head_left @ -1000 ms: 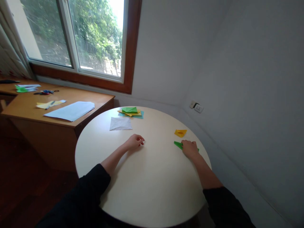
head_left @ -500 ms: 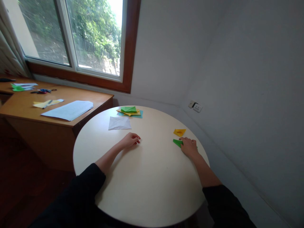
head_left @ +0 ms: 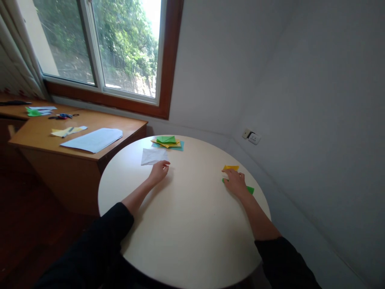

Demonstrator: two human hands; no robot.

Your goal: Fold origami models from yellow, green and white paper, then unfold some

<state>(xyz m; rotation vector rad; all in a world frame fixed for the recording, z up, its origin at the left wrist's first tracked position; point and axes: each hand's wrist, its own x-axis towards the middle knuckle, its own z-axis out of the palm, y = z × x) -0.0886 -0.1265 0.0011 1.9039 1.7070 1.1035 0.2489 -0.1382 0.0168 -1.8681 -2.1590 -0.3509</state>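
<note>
My left hand [head_left: 159, 170] lies on the round cream table [head_left: 186, 224], with loosely spread fingers at the near right corner of a white paper sheet [head_left: 152, 156]. My right hand [head_left: 236, 180] rests flat on a green folded paper [head_left: 250, 189] near the table's right edge. Most of the green piece is covered, and the fingertips reach a yellow folded paper [head_left: 231, 167] just beyond it. Neither hand grips anything.
A stack of green, yellow and teal papers [head_left: 167, 141] sits at the table's far edge. To the left stands a wooden desk [head_left: 45, 140] with a large pale sheet [head_left: 92, 139], yellow paper and scissors [head_left: 61, 116]. A window is behind, and a wall socket [head_left: 251, 137] to the right.
My left hand has moved forward and left to the white sheet, opening its fingers. My right hand has slid forward over the green piece toward the yellow one.
</note>
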